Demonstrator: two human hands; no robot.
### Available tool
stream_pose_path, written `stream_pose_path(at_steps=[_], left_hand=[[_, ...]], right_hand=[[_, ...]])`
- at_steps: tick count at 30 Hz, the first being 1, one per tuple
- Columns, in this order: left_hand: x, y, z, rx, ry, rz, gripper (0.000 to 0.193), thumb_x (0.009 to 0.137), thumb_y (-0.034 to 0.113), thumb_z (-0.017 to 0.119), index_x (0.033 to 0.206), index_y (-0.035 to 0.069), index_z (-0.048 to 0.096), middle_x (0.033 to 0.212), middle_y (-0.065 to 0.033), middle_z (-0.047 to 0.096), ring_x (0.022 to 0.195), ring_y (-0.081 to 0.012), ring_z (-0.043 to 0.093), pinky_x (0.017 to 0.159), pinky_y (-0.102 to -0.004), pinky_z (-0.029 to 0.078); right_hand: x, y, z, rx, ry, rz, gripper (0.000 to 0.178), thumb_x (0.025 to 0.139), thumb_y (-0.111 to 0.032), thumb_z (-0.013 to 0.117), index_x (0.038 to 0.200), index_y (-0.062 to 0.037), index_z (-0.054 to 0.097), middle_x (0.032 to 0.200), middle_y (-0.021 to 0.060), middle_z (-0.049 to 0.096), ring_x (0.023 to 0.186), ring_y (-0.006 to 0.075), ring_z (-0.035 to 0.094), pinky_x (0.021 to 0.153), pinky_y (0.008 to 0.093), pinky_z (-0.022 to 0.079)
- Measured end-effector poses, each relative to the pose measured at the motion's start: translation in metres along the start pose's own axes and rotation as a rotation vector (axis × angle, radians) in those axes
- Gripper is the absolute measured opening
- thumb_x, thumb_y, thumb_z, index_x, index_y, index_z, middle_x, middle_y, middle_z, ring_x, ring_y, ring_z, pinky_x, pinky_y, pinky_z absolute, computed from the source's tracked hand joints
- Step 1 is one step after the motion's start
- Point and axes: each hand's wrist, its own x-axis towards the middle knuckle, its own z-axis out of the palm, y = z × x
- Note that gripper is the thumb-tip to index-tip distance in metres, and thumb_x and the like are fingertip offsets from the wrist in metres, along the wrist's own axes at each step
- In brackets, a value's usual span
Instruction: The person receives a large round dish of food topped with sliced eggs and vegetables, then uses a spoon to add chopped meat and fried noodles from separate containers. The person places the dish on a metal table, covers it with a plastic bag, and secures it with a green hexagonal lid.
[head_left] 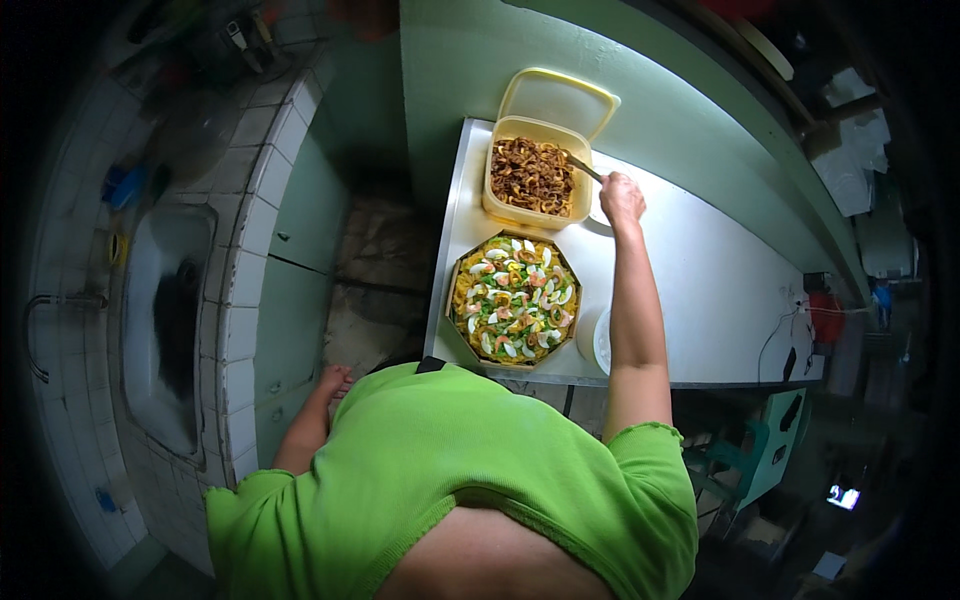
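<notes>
At the back left of the white table, a yellow plastic container [505, 207] holds brown, fried-looking rings and strips [532, 178]. Its pale lid [562, 100] leans up behind it. My right hand [622, 198] grips the handle of a slim dark utensil [584, 168]; the far end reaches the food at the container's right side, and its kind cannot be made out. Nearer me lies an octagonal tray [452, 325] of yellow noodles, topped with egg slices, green bits and shrimp-like pieces. Down beside my waist, my left hand [336, 380] is curled closed, apart from the table.
A white tub [598, 340] stands right of the tray, under my right forearm. Part of a white round thing [600, 212] shows below my right hand. Cables [785, 335] lie at the table's right end. A tiled counter with a sink [170, 330] runs along the left. A green chair [765, 450] stands right.
</notes>
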Motion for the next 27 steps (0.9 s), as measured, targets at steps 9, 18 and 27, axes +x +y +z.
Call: stream_pose_path(at_steps=[9,18,27], left_hand=[[-0.005,0.066,0.016,-0.142,-0.026,0.163,0.033,0.091,0.04,0.054,0.112,0.015,0.057,0.091,-0.0004,0.063,0.067,-0.012,0.057,0.056,-0.0308,0.044],[0.001,0.052,0.026,0.012,-0.041,0.051,0.036,0.09,0.04,0.055,0.116,0.016,0.055,0.093,-0.0002,0.063,0.07,-0.0138,0.058,0.059,-0.0326,0.044],[-0.019,0.055,0.032,-0.094,-0.059,0.089,0.036,0.091,0.04,0.053,0.117,0.015,0.053,0.095,-0.0005,0.063,0.069,-0.0132,0.058,0.059,-0.0312,0.044]], right_hand=[[0.006,0.014,0.003,0.077,0.036,0.0,0.028,0.092,-0.034,0.051,0.099,-0.0121,0.068,0.097,0.0167,0.067,0.092,0.0366,0.064,0.081,0.0471,0.049],[-0.014,0.06,-0.043,0.179,0.217,-0.062,0.028,0.092,-0.033,0.051,0.095,-0.0114,0.069,0.098,0.0123,0.067,0.089,0.0333,0.064,0.079,0.044,0.05],[-0.012,0.027,0.032,-0.033,0.053,-0.114,0.032,0.092,-0.034,0.051,0.099,-0.0073,0.067,0.102,0.0158,0.064,0.092,0.0377,0.064,0.079,0.0487,0.05]])
